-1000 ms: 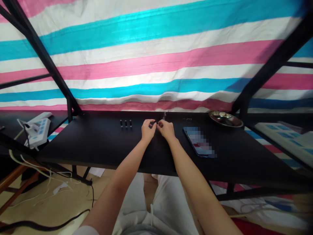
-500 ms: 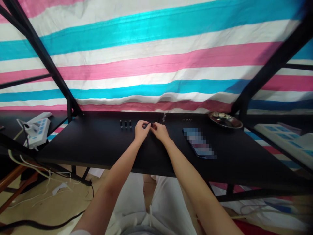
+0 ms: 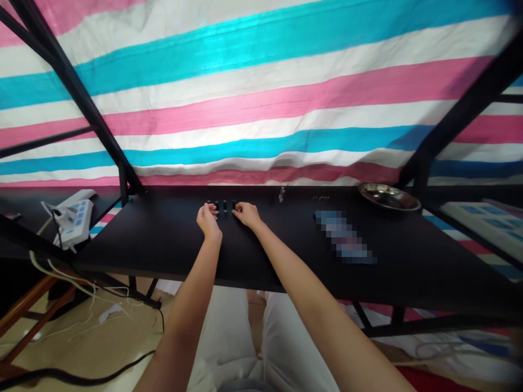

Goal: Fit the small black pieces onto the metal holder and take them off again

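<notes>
Several small dark tubes with pale lower bands stand upright in a row on the black table [image 3: 163, 239]. One free-standing tube [image 3: 225, 206] shows clearly in the middle. At the right end of the row, my right hand [image 3: 247, 214] pinches another dark tube [image 3: 234, 204] between thumb and fingertips, its base at the tabletop. My left hand [image 3: 209, 220] is at the row's left end, fingers apart beside a tube [image 3: 217, 206]. It partly covers the leftmost tube [image 3: 208, 202]; whether a fingertip touches either one is unclear.
Small clear pieces [image 3: 281, 194] stand at the back, and several tiny items [image 3: 321, 198] lie farther right. A blurred-out phone-like slab [image 3: 343, 237] lies right of my arm. Behind it is a round metal dish [image 3: 388, 197]. A white power strip [image 3: 77, 220] sits at left.
My hands were together over a small dark thing. They have parted and moved left; a dark tube now stands at the row's right end in my right fingers, and the view has shifted slightly.
</notes>
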Demonstrator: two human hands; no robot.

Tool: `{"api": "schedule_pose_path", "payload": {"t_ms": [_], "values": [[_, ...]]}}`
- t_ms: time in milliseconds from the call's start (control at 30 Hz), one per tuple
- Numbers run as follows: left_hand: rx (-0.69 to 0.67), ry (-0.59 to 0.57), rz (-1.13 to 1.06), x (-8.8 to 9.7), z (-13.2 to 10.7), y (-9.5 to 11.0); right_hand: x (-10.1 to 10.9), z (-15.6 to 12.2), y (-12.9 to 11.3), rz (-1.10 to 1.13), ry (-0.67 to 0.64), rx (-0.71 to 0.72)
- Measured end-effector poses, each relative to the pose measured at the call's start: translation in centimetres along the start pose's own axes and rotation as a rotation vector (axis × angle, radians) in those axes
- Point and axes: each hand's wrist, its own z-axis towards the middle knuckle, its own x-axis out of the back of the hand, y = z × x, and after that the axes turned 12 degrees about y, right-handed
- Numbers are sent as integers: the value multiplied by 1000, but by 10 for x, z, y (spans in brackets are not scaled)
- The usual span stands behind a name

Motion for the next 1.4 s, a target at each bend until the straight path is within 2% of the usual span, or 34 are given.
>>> {"api": "schedule_pose_path", "payload": {"t_ms": [167,367,467,533,600,767,833,933,1033,1200,1400], "values": [[-19,-3,-30,0,-3,2,-4,1,3,17,-8,12],[-47,-56,30,1,-5,1,-5,-2,5,26,6,33],[-157,-73,100,3,-9,2,-2,-7,7,137,70,24],[-313,-128,158,6,-18,2,4,-12,11,252,141,-10],[-502,-276,236,8,-31,0,15,-17,20,297,196,-48],[-852,-926,641,3,-71,-19,51,-25,57,49,210,-135],[-948,-1057,850,-5,-81,-29,60,-25,71,-19,238,-185],[-985,-1039,1064,-24,-91,-41,65,-22,82,-146,297,-255],[-956,-969,1150,-45,-96,-52,64,-18,83,-240,323,-312],[-945,-905,1176,-72,-96,-71,64,-11,86,-286,344,-360],[-959,-909,1163,-86,-88,-84,65,-3,94,-281,349,-358]]}}
